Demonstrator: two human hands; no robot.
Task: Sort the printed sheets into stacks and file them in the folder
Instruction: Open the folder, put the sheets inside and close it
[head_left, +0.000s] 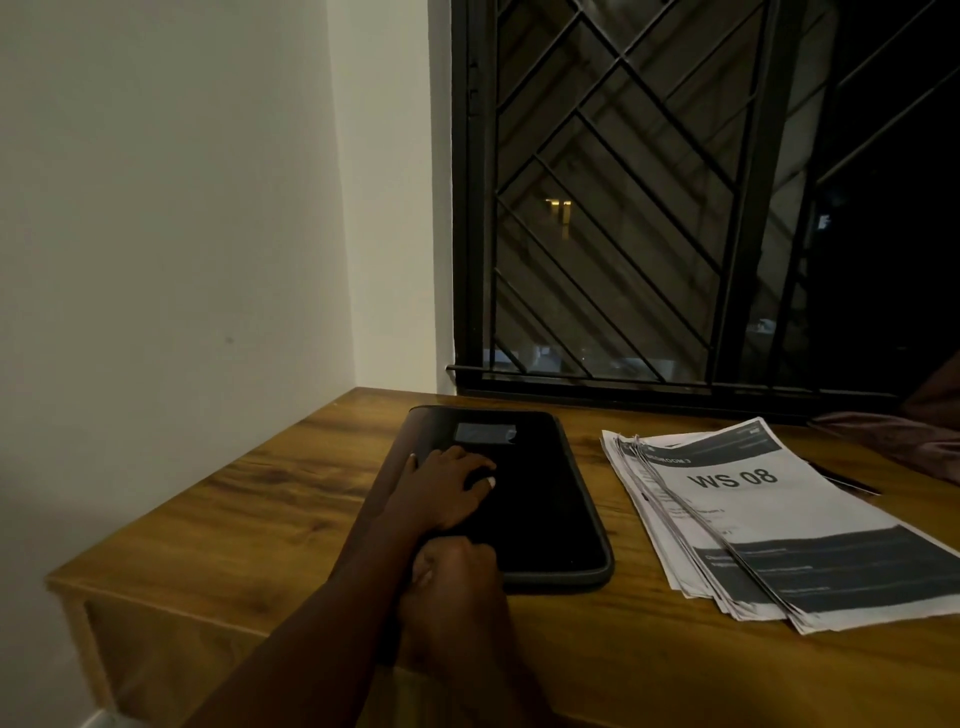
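Observation:
A black zip folder (545, 499) lies closed on the wooden table (270, 499), its long side running away from me. My left hand (447, 491) rests palm down on the folder's left half, fingers spread and slightly bent. My right hand (454, 569) is curled at the folder's near left corner and grips its edge; what the fingers pinch is hidden in the dark. To the right of the folder lies a fanned stack of printed sheets (789, 535), the top one marked "WS 08".
A barred window (649, 208) stands behind the table, and a white wall (182, 234) runs along its left side. A maroon cloth (914, 441) lies at the far right, with a thin dark object (852, 483) beside the sheets. The table's left edge is close to the folder.

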